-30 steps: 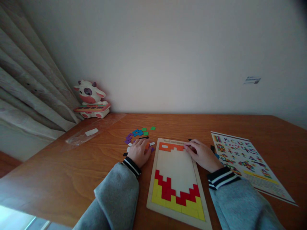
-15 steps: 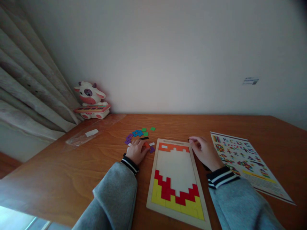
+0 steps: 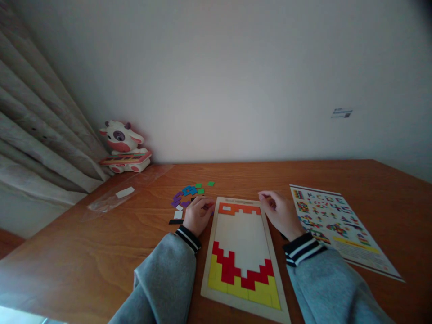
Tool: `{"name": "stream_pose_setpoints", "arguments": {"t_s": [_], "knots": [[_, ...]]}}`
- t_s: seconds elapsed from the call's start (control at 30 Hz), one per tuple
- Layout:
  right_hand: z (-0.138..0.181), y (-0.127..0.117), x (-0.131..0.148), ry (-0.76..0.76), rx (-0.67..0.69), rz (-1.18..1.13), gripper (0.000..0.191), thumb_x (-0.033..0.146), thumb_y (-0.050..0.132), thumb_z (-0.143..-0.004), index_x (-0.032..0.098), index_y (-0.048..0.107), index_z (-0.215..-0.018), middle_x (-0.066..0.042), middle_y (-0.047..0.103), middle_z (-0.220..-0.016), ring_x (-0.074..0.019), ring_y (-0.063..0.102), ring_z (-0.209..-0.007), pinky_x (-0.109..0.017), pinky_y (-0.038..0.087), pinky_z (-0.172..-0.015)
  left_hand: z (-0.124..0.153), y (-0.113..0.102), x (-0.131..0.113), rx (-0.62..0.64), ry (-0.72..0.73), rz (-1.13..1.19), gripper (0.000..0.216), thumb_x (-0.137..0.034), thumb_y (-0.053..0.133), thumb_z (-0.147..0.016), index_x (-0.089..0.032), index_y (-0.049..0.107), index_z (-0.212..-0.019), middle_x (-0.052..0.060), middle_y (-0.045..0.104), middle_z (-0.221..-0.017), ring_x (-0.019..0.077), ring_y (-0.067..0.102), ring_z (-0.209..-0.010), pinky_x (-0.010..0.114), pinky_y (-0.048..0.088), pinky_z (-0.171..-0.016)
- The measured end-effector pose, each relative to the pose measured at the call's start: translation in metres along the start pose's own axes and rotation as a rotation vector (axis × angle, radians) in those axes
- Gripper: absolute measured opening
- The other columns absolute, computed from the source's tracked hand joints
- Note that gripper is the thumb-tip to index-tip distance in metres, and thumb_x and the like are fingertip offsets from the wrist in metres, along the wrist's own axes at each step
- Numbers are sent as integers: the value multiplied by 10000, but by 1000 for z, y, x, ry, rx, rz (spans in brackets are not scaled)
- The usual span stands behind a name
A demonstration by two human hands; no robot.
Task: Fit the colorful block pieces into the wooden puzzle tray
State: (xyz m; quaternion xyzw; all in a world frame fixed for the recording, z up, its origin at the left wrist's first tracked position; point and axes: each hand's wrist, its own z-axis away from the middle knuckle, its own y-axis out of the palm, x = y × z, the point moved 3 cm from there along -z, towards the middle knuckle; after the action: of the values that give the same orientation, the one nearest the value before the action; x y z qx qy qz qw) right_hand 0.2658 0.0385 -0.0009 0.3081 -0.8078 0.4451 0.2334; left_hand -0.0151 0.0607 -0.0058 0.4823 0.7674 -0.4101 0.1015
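Note:
A wooden puzzle board [image 3: 243, 310] lies flat on the table, with yellow pieces [image 3: 256, 294] along its near end, red pieces [image 3: 229, 267] above them and orange pieces [image 3: 248, 209] at the far end. Its middle shows bare pale wood. At the far left edge of the board, my left hand [image 3: 198, 215] is closed with fingers curled; whatever it holds is hidden. By the far right corner, my right hand [image 3: 280, 212] has thumb and forefinger drawn together, and I cannot make out anything between them.
Loose purple [image 3: 177, 198], blue [image 3: 189, 191] and green pieces [image 3: 201, 191] lie beyond my left hand, with white [image 3: 178, 215] and black pieces [image 3: 175, 222] beside it. A printed pattern sheet [image 3: 340, 225] is at right. A clear plastic bag [image 3: 104, 204] and cow toy [image 3: 124, 148] are at left.
My left hand has moved slightly right, from among the loose pieces to the board's edge. The orange piece at its fingers is no longer visible. My right hand stays by the corner.

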Motion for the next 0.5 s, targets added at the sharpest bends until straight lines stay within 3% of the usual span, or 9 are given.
{"name": "stream_pose_setpoints", "arguments": {"t_s": [0.23, 0.37, 0.5], "knots": [[10, 17, 25, -21, 217, -178, 255, 397, 521, -895, 212, 657, -1005, -54, 707, -898, -172, 636, -717, -304, 509, -644, -5, 28, -21, 41, 16, 192, 166, -307, 612, -895, -180, 718, -896, 66, 728, -874, 165, 675, -788, 308, 575, -743], [19, 28, 44, -28, 386, -309, 260, 376, 598, -852, 224, 676, -1048, -24, 730, -874, -157, 649, -705, -276, 530, -622, 1, 32, -23, 137, -10, 307, 244, -392, 688, -845, -171, 733, -940, 75, 756, -866, 169, 702, -726, 291, 595, -687], [23, 35, 51, -4, 463, -406, 192, 331, 601, -854, 214, 697, -973, -28, 741, -869, -168, 667, -736, -301, 553, -682, 5, 32, -25, 184, -38, 381, 265, -409, 680, -850, -164, 733, -936, 84, 758, -897, 179, 717, -754, 290, 608, -687]]}}
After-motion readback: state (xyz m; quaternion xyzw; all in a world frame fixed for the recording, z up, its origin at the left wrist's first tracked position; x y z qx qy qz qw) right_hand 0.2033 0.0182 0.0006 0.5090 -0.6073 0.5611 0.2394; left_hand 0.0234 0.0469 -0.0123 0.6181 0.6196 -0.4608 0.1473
